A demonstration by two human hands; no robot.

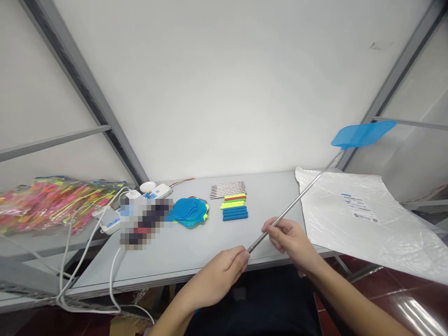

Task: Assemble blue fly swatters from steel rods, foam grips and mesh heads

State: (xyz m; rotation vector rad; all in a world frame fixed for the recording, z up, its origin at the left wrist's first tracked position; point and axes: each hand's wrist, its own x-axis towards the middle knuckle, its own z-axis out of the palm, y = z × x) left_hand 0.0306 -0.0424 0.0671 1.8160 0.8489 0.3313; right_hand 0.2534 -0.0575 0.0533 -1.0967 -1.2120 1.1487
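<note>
A fly swatter with a blue mesh head (364, 134) and a long, extended metal rod (304, 192) slants up to the right above the table. Wrapped round the rod's lower end is my left hand (227, 270); it hides whatever part of the handle lies inside it. My right hand (289, 240) pinches the rod a little higher up. Beyond them on the table lie blue, yellow, green and red grip tubes (235, 212) in a row. Behind these is a row of bare metal rods (227, 189). Stacked blue swatter heads (191, 211) lie to their left.
A large white plastic package (360, 205) with a label covers the table's right end and overhangs its front. At left are power strips (112, 224), looping white cables (112, 275) and bagged colourful items (59, 200). Metal frame posts (84, 84) flank the white wall.
</note>
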